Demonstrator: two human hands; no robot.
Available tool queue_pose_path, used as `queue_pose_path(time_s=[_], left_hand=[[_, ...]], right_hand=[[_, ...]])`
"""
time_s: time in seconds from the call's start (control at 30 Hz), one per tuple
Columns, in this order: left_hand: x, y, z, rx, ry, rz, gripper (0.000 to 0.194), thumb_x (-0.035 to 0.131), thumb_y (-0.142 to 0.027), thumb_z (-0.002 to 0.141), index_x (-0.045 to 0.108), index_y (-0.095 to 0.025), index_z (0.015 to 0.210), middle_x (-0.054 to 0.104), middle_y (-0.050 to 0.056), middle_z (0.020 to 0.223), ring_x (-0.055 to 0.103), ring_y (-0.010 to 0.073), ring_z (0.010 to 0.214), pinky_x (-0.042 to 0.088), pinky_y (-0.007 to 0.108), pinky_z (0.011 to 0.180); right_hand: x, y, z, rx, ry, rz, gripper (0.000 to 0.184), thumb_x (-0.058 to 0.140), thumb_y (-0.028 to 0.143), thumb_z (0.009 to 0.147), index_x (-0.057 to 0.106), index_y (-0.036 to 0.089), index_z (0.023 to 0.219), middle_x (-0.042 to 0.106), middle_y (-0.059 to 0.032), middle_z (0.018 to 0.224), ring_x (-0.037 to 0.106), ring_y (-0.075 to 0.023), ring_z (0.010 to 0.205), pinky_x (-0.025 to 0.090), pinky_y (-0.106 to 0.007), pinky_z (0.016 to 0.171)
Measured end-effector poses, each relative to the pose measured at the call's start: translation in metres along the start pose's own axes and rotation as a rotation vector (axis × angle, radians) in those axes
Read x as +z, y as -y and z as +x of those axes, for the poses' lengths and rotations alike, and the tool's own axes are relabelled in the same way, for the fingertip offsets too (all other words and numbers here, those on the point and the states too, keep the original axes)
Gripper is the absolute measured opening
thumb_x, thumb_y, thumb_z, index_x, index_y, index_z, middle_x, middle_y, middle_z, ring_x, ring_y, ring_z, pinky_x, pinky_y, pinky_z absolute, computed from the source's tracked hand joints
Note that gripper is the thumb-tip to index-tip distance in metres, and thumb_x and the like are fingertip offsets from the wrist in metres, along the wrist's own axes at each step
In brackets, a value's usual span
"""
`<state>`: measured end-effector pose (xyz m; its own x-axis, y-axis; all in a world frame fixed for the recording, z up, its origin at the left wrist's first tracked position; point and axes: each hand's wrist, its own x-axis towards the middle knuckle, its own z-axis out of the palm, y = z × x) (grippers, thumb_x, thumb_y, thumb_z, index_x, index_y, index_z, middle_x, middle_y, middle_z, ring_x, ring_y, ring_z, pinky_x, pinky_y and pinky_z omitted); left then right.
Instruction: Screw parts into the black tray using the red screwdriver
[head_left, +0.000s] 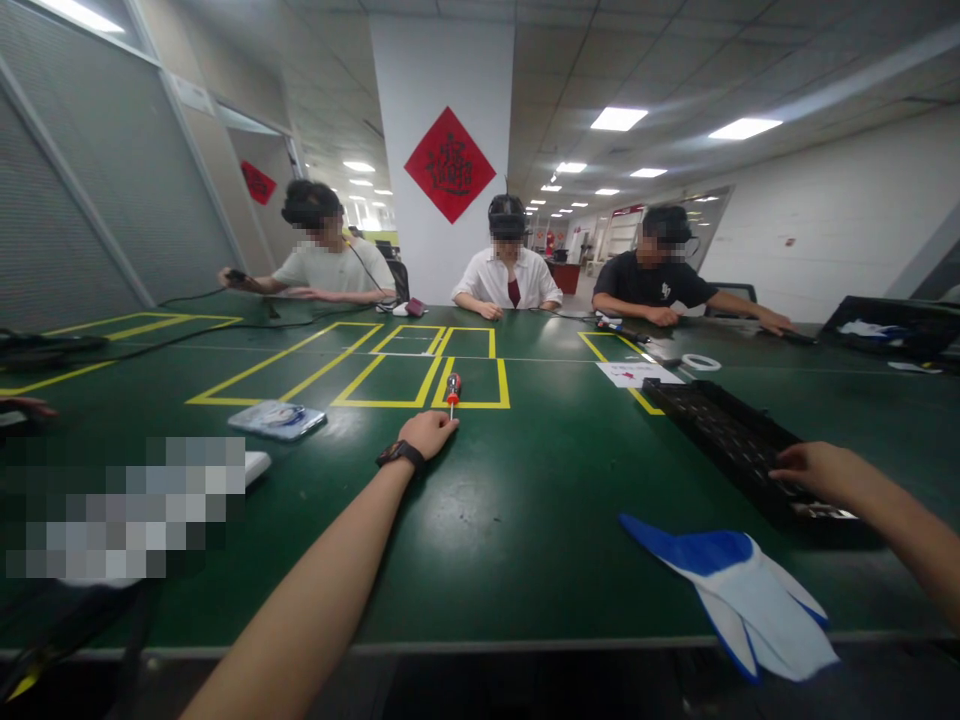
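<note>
My left hand [429, 431] reaches out over the green table [487, 520], fingers curled, its tips at the shaft of a small red-handled screwdriver [453, 388] that lies on the yellow tape line. A dark watch sits on that wrist. My right hand [814, 468] rests on the near end of a long black tray [720, 425] at the right, fingers bent down onto it; whether it grips anything is hidden.
A blue and white glove [739, 590] lies at the near right edge. A clear plastic packet [277, 419] lies left of centre. Yellow tape boxes [390, 380] mark the middle. Three people with headsets sit along the far side. A white tape ring [701, 362] and paper lie beyond the tray.
</note>
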<state>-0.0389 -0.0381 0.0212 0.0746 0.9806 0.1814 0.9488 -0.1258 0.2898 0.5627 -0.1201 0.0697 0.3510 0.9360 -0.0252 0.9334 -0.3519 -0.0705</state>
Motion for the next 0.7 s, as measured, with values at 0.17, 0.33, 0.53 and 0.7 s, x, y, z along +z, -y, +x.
queue_pose_path(time_s=[0.17,0.33,0.53,0.7], left_hand=[[0.000,-0.001,0.000,-0.010,0.000,0.009,0.046,0.034,-0.053,0.082,0.060,-0.020,0.065,0.064,0.005,0.076,0.057,0.0166,0.068,0.032,0.024,0.055],[-0.002,-0.002,-0.001,-0.012,0.010,0.014,0.046,0.032,-0.052,0.083,0.061,-0.020,0.068,0.066,0.005,0.080,0.058,0.0166,0.071,0.034,0.024,0.058],[-0.001,-0.001,0.000,0.004,0.010,0.010,0.046,0.031,-0.052,0.084,0.060,-0.020,0.068,0.065,0.005,0.079,0.058,0.0169,0.070,0.034,0.024,0.057],[-0.001,-0.001,0.000,-0.001,0.019,-0.004,0.046,0.031,-0.052,0.083,0.061,-0.020,0.068,0.065,0.005,0.079,0.058,0.0171,0.070,0.035,0.025,0.058]], right_hand=[[0.005,-0.021,-0.008,-0.041,0.145,0.017,0.014,0.061,0.031,0.067,0.068,0.020,0.072,0.069,-0.0087,0.081,0.064,-0.0264,0.078,0.047,-0.036,0.070],[0.008,-0.025,-0.007,-0.069,0.143,0.048,0.015,0.061,0.031,0.069,0.070,0.021,0.074,0.069,-0.0081,0.082,0.064,-0.0256,0.078,0.047,-0.035,0.070],[0.008,-0.023,-0.004,-0.025,0.160,0.051,0.018,0.063,0.031,0.068,0.069,0.020,0.080,0.068,-0.0084,0.086,0.064,-0.0246,0.081,0.047,-0.033,0.069],[0.007,-0.022,-0.009,-0.052,0.132,0.079,0.021,0.062,0.032,0.067,0.068,0.020,0.083,0.068,-0.0084,0.090,0.063,-0.0255,0.084,0.048,-0.035,0.072]])
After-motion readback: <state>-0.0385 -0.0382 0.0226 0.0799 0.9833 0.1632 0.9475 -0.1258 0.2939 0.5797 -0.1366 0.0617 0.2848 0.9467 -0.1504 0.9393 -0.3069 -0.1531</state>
